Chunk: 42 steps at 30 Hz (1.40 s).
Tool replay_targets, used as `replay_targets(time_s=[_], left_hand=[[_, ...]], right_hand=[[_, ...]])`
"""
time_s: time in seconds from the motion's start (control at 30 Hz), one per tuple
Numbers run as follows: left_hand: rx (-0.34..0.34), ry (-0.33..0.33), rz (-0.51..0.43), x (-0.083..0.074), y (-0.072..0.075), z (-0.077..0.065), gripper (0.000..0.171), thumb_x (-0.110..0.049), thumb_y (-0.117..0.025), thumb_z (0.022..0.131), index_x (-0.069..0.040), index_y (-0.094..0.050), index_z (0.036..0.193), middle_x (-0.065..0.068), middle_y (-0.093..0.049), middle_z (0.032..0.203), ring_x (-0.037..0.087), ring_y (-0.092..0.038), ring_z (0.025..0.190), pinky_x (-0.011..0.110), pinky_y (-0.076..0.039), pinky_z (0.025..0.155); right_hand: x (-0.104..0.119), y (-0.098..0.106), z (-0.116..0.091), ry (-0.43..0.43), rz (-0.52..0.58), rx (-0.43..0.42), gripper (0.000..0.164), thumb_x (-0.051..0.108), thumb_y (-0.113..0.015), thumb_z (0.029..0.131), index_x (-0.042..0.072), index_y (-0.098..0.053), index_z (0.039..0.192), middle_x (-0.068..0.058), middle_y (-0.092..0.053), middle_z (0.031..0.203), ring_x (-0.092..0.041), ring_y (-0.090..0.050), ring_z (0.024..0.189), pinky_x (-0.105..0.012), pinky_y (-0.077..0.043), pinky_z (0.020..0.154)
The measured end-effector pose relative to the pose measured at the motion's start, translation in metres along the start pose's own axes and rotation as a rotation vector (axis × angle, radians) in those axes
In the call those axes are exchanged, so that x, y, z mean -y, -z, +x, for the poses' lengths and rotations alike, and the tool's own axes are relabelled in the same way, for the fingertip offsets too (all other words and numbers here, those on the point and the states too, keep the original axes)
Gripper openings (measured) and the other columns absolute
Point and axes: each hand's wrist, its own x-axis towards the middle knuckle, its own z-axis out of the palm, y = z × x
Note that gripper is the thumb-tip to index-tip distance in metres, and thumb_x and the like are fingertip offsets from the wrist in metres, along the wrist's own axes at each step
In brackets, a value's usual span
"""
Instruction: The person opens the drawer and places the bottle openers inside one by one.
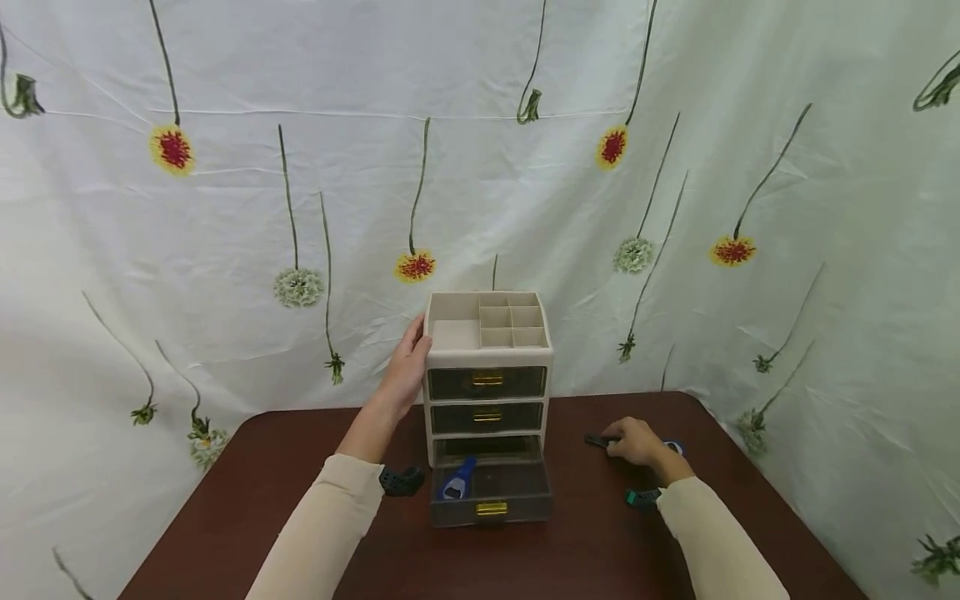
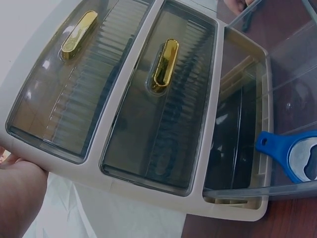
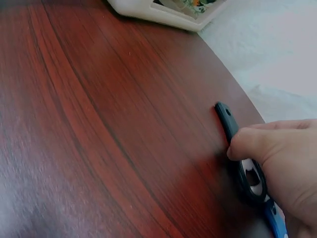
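Note:
A cream desktop organizer (image 1: pixel 487 358) with dark see-through drawers stands at the table's middle. My left hand (image 1: pixel 405 367) rests against its upper left side, fingers along the wall. The bottom drawer (image 1: pixel 517 508) is pulled out and holds a blue bottle opener (image 1: pixel 459 479), its metal head toward me. To the right, my right hand (image 1: pixel 637 442) pinches a black bottle opener (image 3: pixel 227 119) between thumb and fingers, low over the table. Another blue bottle opener (image 3: pixel 275 220) lies just beyond the black one's ring end, partly hidden by the hand.
Two upper drawers with gold handles (image 2: pixel 166 64) are closed. The organizer's top has open compartments (image 1: pixel 495 317). The dark red wooden table (image 1: pixel 592 550) has a rounded far edge, with a white flower-printed cloth (image 1: pixel 360 167) hanging behind and beside it.

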Motion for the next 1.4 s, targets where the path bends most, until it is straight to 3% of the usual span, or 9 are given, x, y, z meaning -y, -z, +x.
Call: replay_targets(time_s=[0.33,0.6,0.8,1.13,1.3,1.4], left_hand=[[0.019,0.000,-0.012,-0.004,-0.002,0.000,0.058,-0.019,-0.033,0.114,-0.014,-0.010,0.168,0.007,-0.013,0.171,0.023,-0.015,0.154,0.043,-0.018,0.122],[0.007,0.009,-0.006,-0.003,-0.003,0.001,0.059,-0.018,-0.033,0.114,-0.014,-0.010,0.168,0.007,-0.012,0.171,0.024,-0.014,0.154,0.044,-0.017,0.122],[0.005,0.013,-0.006,0.000,-0.002,0.000,0.059,-0.018,-0.033,0.114,-0.014,-0.010,0.168,0.008,-0.012,0.171,0.025,-0.015,0.154,0.044,-0.018,0.122],[-0.003,0.004,-0.005,0.001,0.000,-0.001,0.058,-0.020,-0.034,0.114,-0.013,-0.012,0.168,0.008,-0.014,0.171,0.026,-0.016,0.154,0.045,-0.018,0.122],[-0.004,0.016,0.007,0.000,-0.001,-0.002,0.058,-0.020,-0.034,0.115,-0.015,-0.011,0.168,0.007,-0.013,0.171,0.025,-0.015,0.154,0.044,-0.018,0.122],[-0.010,0.016,0.011,0.000,-0.001,-0.002,0.058,-0.019,-0.034,0.114,-0.015,-0.011,0.168,0.007,-0.014,0.171,0.024,-0.015,0.154,0.045,-0.018,0.122]], right_hand=[[0.010,0.000,-0.002,0.019,-0.049,-0.070,0.026,0.003,-0.073,0.086,-0.002,-0.077,0.111,-0.020,-0.071,0.114,-0.042,-0.064,0.106,-0.055,-0.054,0.086],[0.016,0.008,-0.001,0.071,-0.047,-0.085,0.024,0.006,-0.075,0.086,0.000,-0.078,0.109,-0.012,-0.072,0.108,-0.028,-0.067,0.091,-0.047,-0.055,0.078],[0.023,0.014,0.000,0.102,-0.020,-0.064,0.027,0.005,-0.073,0.086,-0.001,-0.077,0.112,-0.011,-0.070,0.106,-0.019,-0.058,0.078,-0.038,-0.051,0.069],[0.040,0.026,-0.004,0.180,-0.047,-0.040,0.022,0.008,-0.076,0.089,0.004,-0.079,0.110,-0.008,-0.074,0.105,-0.033,-0.069,0.096,-0.045,-0.056,0.074],[0.052,0.033,-0.006,0.215,-0.062,-0.046,0.021,0.007,-0.077,0.089,0.006,-0.079,0.109,-0.006,-0.074,0.107,-0.032,-0.069,0.101,-0.048,-0.056,0.080],[0.058,0.036,-0.008,0.252,-0.064,-0.032,0.022,0.007,-0.077,0.089,0.005,-0.079,0.110,-0.005,-0.075,0.106,-0.027,-0.069,0.096,-0.045,-0.056,0.078]])
